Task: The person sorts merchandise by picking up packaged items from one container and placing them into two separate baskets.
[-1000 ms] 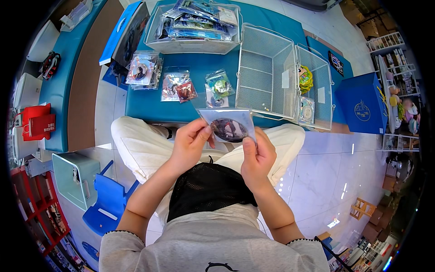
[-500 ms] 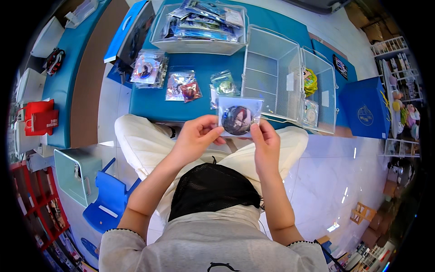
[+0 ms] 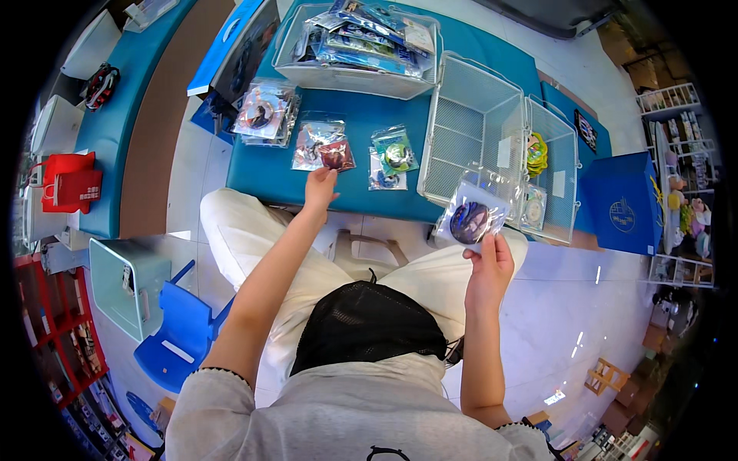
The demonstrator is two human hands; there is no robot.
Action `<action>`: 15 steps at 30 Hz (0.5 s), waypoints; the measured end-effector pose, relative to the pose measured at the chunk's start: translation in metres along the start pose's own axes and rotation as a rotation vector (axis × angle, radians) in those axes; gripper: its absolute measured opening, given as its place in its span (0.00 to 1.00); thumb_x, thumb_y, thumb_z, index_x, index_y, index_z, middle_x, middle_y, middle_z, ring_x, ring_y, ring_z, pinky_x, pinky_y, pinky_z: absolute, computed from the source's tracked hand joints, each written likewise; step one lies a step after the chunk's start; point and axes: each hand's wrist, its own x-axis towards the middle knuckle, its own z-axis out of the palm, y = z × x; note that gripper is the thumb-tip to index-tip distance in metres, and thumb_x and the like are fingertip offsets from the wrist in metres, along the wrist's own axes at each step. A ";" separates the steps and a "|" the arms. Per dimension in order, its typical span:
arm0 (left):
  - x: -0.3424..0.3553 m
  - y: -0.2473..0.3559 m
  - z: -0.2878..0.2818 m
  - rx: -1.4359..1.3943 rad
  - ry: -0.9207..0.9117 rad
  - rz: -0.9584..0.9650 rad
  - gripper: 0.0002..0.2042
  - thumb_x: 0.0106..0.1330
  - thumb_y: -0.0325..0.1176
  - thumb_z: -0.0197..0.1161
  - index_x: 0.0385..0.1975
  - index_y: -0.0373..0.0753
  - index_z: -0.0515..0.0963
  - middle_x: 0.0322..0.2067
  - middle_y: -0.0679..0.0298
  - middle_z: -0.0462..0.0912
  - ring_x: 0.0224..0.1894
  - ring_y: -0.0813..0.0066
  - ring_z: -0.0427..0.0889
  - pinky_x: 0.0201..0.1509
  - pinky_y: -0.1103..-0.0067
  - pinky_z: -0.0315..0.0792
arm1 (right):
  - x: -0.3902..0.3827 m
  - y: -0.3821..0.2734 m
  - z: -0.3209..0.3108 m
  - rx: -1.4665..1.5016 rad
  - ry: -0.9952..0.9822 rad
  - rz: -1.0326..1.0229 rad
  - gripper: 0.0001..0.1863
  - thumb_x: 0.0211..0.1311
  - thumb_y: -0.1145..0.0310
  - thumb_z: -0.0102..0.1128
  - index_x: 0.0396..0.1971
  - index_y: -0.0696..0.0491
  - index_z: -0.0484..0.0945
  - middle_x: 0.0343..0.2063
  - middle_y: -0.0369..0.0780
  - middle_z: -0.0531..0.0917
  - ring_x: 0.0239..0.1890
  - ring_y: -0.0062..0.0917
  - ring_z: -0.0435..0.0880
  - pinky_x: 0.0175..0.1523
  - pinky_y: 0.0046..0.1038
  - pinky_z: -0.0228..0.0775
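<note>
My right hand grips the lower edge of a clear-bagged round dark badge in front of the mesh baskets. My left hand is at the bench edge, thumb apart, fingertips at or just short of a small red bagged item, which overlaps a pale bagged item. To their right are green-and-white bagged items; to their left lies a stack of bagged badges.
The teal bench carries a full white basket, two mesh baskets and a blue box. A blue bag stands right; a blue chair and pale bin are lower left.
My left hand has let go of the bagged badge and moved up and left toward the red item. My right hand has carried the badge to the right and slightly down.
</note>
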 end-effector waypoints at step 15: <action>0.091 -0.063 0.001 0.101 0.244 0.095 0.12 0.50 0.35 0.62 0.30 0.37 0.69 0.26 0.64 0.73 0.27 0.75 0.74 0.33 0.82 0.70 | -0.019 0.010 -0.007 -0.067 -0.013 0.131 0.06 0.58 0.71 0.45 0.26 0.57 0.69 0.25 0.34 0.72 0.28 0.15 0.71 0.34 0.24 0.71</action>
